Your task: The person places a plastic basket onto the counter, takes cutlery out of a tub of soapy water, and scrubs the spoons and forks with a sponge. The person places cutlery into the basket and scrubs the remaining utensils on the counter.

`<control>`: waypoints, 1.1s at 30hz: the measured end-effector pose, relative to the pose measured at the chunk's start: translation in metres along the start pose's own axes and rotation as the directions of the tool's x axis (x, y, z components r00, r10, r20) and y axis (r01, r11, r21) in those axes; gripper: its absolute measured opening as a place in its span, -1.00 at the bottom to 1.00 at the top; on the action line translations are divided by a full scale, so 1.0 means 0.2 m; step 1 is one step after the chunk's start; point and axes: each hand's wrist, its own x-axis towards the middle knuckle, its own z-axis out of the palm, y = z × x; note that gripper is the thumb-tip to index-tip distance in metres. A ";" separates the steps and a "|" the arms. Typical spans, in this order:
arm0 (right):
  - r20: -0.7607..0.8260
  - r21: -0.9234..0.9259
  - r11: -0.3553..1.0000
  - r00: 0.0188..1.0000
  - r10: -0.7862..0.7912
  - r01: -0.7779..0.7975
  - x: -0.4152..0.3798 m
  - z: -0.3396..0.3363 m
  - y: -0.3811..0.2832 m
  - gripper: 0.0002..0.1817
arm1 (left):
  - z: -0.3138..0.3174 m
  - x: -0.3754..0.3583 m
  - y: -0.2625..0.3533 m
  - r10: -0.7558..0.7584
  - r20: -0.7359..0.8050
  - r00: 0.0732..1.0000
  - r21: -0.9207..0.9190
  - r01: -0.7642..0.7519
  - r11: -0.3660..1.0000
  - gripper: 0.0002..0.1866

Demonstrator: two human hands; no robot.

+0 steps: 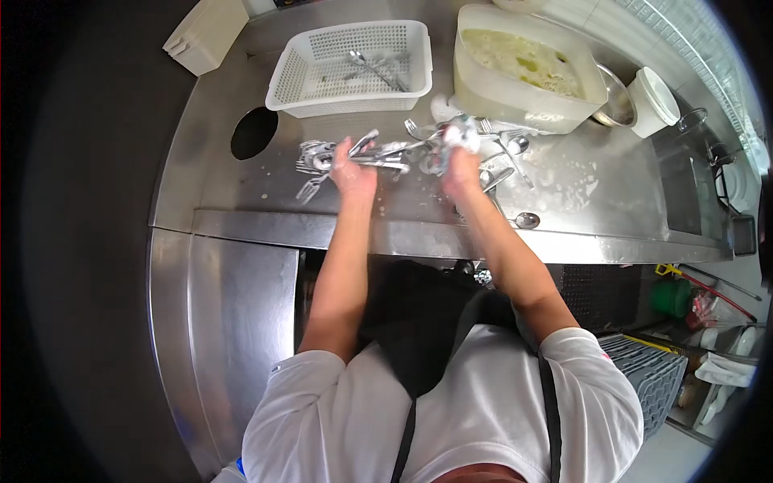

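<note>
My left hand is closed around a bunch of soapy forks, their tines pointing left over the steel counter. Something foamy that looks like a scouring sponge is gripped in my right hand; motion blurs it. It presses near the handle ends of cutlery. Beside and behind my right hand lie loose forks and spoons, wet with suds. One spoon rests near the counter's front edge.
A white perforated basket holds a few pieces of cutlery. A large tub of cloudy, foamy water stands to its right, then a metal bowl and a white bucket. A round hole opens at the counter's left.
</note>
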 end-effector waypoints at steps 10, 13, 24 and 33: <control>0.117 -0.664 0.744 0.993 0.007 0.073 0.00 0.06 0.01 -0.72 | -0.03 -0.20 -0.18 -0.550 0.237 0.801 0.649 0.291 0.703 -0.71; 0.292 -0.488 0.818 0.940 -0.175 0.304 -0.01 0.10 0.02 -0.66 | -0.02 -0.23 -0.21 -0.589 0.343 0.732 0.752 0.162 0.639 -0.77; 0.201 -0.511 0.591 0.755 -0.624 0.624 0.26 0.02 -0.19 -0.71 | 0.06 -0.28 -0.25 -0.470 0.339 0.815 0.712 0.105 0.694 -0.76; -0.026 -0.430 0.798 0.878 -0.478 0.422 -0.12 -0.32 -0.44 -0.73 | 0.80 0.95 -0.02 0.004 0.287 0.958 0.636 -0.193 0.747 -0.87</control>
